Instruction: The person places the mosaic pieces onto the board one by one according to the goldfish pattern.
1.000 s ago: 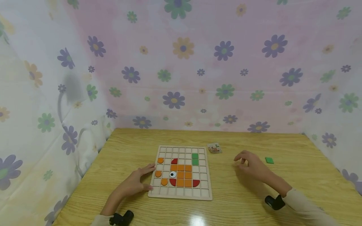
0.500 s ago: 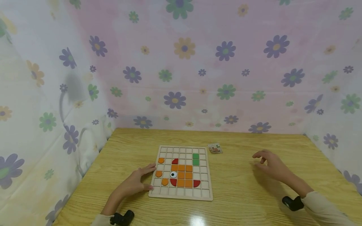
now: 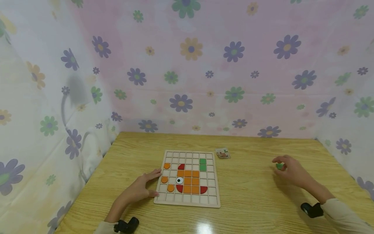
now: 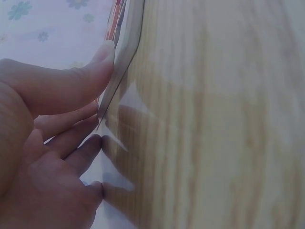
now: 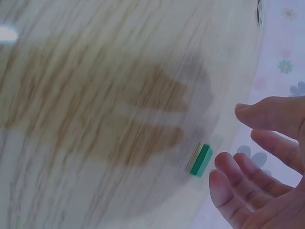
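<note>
A wooden grid board lies left of the middle of the table. My left hand rests at its left edge, thumb near the front corner and fingertips further back, fingers fairly straight; the left wrist view shows the thumb against the board's side. In the board's cells sit orange squares, orange discs, red quarter-round pieces, two green squares and a round eye piece. My right hand hovers around a green square tile, thumb and fingers spread, the tile still on the table.
A small pattern card lies just beyond the board's far right corner. A flowered cloth hangs behind the table and along both sides. Each wrist wears a black camera.
My right hand has moved rightward across the table, from beside the board to the green tile, now partly covering it. The left hand keeps its place at the board.
</note>
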A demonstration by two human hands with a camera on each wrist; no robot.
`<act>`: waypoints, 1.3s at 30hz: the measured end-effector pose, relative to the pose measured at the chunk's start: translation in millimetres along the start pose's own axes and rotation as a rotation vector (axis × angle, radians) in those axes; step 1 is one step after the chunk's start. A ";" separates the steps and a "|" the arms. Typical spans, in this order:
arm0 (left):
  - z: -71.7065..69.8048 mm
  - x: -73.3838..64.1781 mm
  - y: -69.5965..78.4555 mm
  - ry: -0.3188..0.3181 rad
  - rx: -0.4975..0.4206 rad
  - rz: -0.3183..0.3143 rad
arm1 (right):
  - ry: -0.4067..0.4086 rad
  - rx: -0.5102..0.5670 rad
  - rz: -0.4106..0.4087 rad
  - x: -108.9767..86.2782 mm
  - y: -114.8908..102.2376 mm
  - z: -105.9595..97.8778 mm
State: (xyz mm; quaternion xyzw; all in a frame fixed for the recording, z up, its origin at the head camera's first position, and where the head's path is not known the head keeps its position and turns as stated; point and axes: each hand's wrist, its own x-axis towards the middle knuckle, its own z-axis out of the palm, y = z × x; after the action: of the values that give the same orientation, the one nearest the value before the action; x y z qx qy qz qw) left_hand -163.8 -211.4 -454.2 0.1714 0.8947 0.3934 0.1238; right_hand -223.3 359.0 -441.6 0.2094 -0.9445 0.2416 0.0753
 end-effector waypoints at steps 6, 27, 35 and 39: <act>0.0 0.1 0.2 0.002 -0.002 -0.001 | -0.044 0.003 0.048 -2.2 12.1 -2.4; 0.6 0.0 0.0 0.011 0.008 0.016 | -0.050 0.028 0.123 1.2 21.9 6.0; 0.6 0.1 -1.2 0.014 0.007 -0.002 | -0.079 0.095 0.077 3.5 13.1 12.8; 0.8 0.1 -1.8 0.011 0.000 -0.002 | -0.083 0.126 0.053 6.1 1.9 16.7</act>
State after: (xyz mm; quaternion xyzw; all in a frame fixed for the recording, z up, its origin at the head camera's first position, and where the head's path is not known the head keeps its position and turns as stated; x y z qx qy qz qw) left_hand -164.0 -212.0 -456.0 0.1685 0.8955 0.3942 0.1193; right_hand -230.3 350.2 -455.5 0.1984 -0.9350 0.2934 0.0165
